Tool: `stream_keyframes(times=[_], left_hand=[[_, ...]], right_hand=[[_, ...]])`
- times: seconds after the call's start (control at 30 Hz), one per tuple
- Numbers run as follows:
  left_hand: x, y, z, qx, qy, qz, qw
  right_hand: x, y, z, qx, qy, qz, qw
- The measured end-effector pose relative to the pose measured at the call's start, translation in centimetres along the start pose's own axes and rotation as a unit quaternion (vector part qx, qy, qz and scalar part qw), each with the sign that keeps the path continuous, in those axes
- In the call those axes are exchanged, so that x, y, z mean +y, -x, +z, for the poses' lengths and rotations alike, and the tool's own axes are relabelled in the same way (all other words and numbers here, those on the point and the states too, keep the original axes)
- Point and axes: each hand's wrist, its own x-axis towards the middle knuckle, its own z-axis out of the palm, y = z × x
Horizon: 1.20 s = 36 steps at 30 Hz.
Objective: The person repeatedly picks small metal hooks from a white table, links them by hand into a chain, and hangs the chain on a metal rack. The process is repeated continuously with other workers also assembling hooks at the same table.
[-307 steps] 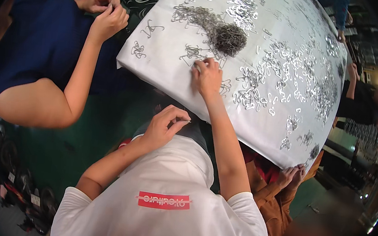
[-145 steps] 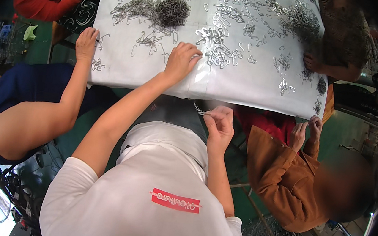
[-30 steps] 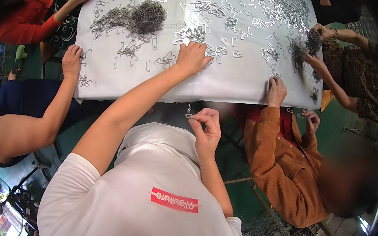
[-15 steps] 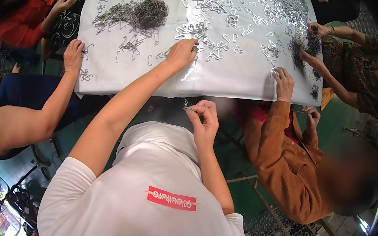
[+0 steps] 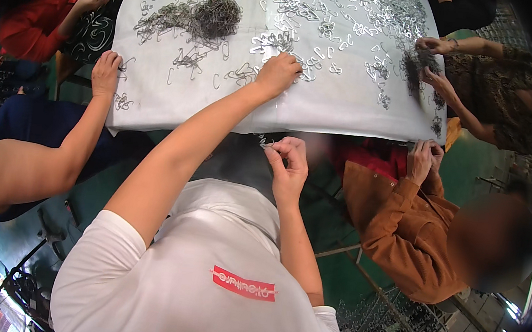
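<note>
My left hand (image 5: 278, 75) reaches over the white-covered table (image 5: 175, 104), its fingers curled down at a loose cluster of silver wire hooks (image 5: 272, 42). The fingertips are turned away, so what lies between them is hidden. Just off the table's near edge, my right hand (image 5: 290, 162) pinches a small bent wire hook (image 5: 266, 142) between thumb and forefinger; a few linked bits of wire seem to hang there, too small to make out. More loose hooks (image 5: 241, 73) lie to the left of my left hand.
A dense heap of wire hooks (image 5: 218, 17) sits at the far left of the table, with many scattered hooks (image 5: 386, 13) at the far right. Co-workers' hands are at the left edge (image 5: 105, 72), right edge (image 5: 440, 80) and near right corner (image 5: 421, 161). A metal-framed rack (image 5: 393, 309) stands lower right.
My left hand has moved to the right across the hooks. My right hand stays nearly in place. The brown-sleeved co-worker's hand has drawn back from the tabletop to its edge, beside their other hand.
</note>
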Motion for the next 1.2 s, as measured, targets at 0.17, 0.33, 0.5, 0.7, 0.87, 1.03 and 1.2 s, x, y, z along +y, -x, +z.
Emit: stream_keyframes(times=[0.17, 0.33, 0.5, 0.7, 0.87, 1.03, 1.2], left_hand=[[0.5, -2.0, 2.9, -0.061, -0.107, -0.014, 0.992], [0.4, -2.0, 1.8, -0.049, -0.03, -0.007, 0.998], [3.1, 2.4, -3.9, 0.062, 0.234, -0.161, 0.957], [6.9, 10.6, -13.1, 0.005, 0.366, -0.324, 0.872], [9.2, 14.0, -17.0, 0.057, 0.345, -0.278, 0.895], [9.4, 16.1, -18.2, 0.101, 0.3, -0.247, 0.916], [8.5, 18.4, -18.7, 0.138, 0.275, -0.242, 0.92]], right_hand=[[-0.4, 0.3, 0.4, 0.001, 0.001, 0.001, 1.0], [-0.1, 0.7, 1.2, -0.01, 0.015, -0.003, 1.0], [-0.1, 0.8, 1.8, -0.021, -0.01, -0.003, 1.0], [-0.1, 0.0, 2.3, -0.037, 0.004, -0.01, 0.999], [-0.1, -0.5, 3.5, -0.045, 0.039, -0.049, 0.997], [0.3, -0.3, 5.0, -0.102, 0.077, -0.051, 0.99], [0.9, -1.7, 5.6, -0.193, 0.022, 0.024, 0.981]])
